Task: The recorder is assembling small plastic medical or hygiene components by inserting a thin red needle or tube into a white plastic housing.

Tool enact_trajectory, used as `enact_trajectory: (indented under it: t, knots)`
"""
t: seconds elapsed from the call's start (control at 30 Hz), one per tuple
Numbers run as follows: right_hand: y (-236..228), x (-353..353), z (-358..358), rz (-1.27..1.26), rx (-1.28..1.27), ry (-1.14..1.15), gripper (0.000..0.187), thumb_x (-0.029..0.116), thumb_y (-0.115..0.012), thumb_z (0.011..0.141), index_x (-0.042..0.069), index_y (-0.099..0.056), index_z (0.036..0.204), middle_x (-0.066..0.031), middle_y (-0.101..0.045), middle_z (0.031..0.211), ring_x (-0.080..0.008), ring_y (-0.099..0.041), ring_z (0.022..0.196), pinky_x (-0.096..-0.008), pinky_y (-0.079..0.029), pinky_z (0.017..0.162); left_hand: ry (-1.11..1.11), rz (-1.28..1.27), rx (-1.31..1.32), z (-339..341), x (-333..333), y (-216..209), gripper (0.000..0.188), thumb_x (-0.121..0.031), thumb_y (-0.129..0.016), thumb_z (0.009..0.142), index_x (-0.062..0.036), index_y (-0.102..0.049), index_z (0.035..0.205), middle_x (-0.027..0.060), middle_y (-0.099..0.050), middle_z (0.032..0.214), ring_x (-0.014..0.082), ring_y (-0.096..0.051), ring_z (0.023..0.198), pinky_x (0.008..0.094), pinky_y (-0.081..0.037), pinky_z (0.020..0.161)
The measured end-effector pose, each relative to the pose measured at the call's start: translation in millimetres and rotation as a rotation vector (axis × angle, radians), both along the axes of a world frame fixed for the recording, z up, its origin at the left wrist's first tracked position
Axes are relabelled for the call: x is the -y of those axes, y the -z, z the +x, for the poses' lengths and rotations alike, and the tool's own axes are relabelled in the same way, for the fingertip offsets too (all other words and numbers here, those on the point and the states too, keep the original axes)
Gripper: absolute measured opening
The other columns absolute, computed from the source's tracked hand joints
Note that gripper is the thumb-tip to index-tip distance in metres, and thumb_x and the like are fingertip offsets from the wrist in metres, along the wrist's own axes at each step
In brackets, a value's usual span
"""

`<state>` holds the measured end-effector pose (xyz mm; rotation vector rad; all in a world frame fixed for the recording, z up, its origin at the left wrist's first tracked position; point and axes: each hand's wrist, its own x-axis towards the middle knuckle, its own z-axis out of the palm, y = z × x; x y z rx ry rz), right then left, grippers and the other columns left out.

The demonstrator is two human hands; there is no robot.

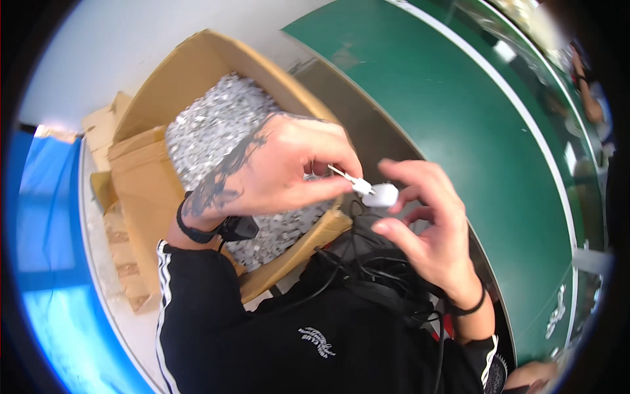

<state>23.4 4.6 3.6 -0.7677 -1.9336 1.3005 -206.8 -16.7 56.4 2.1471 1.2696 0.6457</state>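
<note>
My left hand (295, 164) pinches a small white plug connector (358, 185) with a thin white piece sticking out behind it, between thumb and index finger. Right at the connector's tip sits a rounded white block (380, 196), like a charger head; whether the two are joined I cannot tell. My right hand (430, 220) is at the block's other side, its curled fingers against or just behind the block's edge. Its thumb and index finger are spread apart, away from the block, and slightly blurred.
Below my left arm, a large cardboard box (187, 56) holds a heap of small white and grey parts (223, 111). A green table (420, 85) runs along the right, with white pieces (556, 312) near its far edge. Black cables (328, 276) lie across my front. Another person's arm (590, 105) shows at far right.
</note>
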Motion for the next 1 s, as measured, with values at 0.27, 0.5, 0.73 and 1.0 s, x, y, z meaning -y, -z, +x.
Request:
enact_trajectory:
  t: [0.27,0.5,0.73,1.0]
  knots:
    - [20,9,29,-0.38,-0.774,0.221,0.028,-0.002,-0.064,0.085,-0.001,-0.054,0.11,-0.0129,-0.063,0.107,-0.0169,-0.061,0.099,-0.0321,-0.049,0.089,0.114,-0.29,0.585,78,-23,29,0.058,-0.002,-0.08,0.07,-0.0025,-0.054,0.121,0.009,-0.055,0.115,0.0147,-0.059,0.1,0.0255,-0.055,0.075]
    - [22,16,46,-0.413,-0.816,0.35,0.029,0.005,-0.068,0.082,0.002,-0.055,0.107,-0.008,-0.051,0.117,-0.0156,-0.052,0.105,-0.0326,-0.043,0.092,0.14,-0.319,0.732,109,-31,39,0.036,0.005,-0.073,0.075,0.0015,-0.063,0.109,0.014,-0.056,0.12,0.0211,-0.058,0.109,0.0296,-0.058,0.081]
    - [20,14,68,-0.012,-0.607,0.523,0.029,0.007,-0.069,0.082,0.0,-0.057,0.107,-0.0096,-0.053,0.111,-0.0156,-0.053,0.097,-0.0283,-0.045,0.081,0.226,-0.11,0.45,119,-33,22,0.028,0.002,-0.069,0.077,0.0026,-0.065,0.105,0.0132,-0.063,0.108,0.0209,-0.064,0.098,0.0291,-0.058,0.08]
    - [25,24,108,0.167,-0.418,0.44,0.022,-0.003,-0.065,0.082,-0.003,-0.062,0.104,-0.0136,-0.061,0.096,-0.015,-0.058,0.083,-0.0277,-0.048,0.074,0.248,-0.555,0.761,144,-39,20,0.019,-0.004,-0.059,0.085,0.006,-0.057,0.101,0.0097,-0.063,0.091,0.0134,-0.064,0.082,0.0258,-0.058,0.064]
